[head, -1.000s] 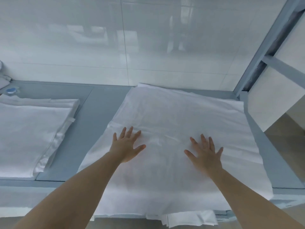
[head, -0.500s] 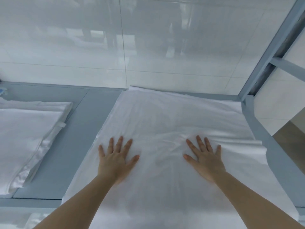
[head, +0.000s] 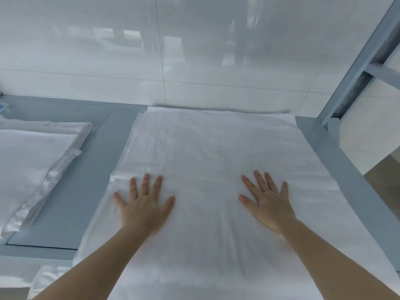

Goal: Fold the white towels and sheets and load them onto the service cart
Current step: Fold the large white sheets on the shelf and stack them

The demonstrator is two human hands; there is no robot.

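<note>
A folded white sheet [head: 207, 146] lies flat on the grey-blue table [head: 71, 198], covering its right half and reaching the back wall. My left hand [head: 144, 204] presses flat on the sheet near its left edge, fingers spread. My right hand [head: 268, 204] presses flat on the sheet right of centre, fingers spread too. Neither hand holds any cloth. The sheet's near end runs out of view under my forearms.
A stack of folded white linen [head: 32, 161] lies on the table's left side, partly cut off by the frame. A glossy white tiled wall [head: 194, 50] stands right behind the table. A grey metal frame post [head: 355, 68] rises at the right, with floor beyond it.
Both hands have slid toward me and a little apart across the sheet, staying flat. The view has moved closer over the sheet, and its surface looks smoother.
</note>
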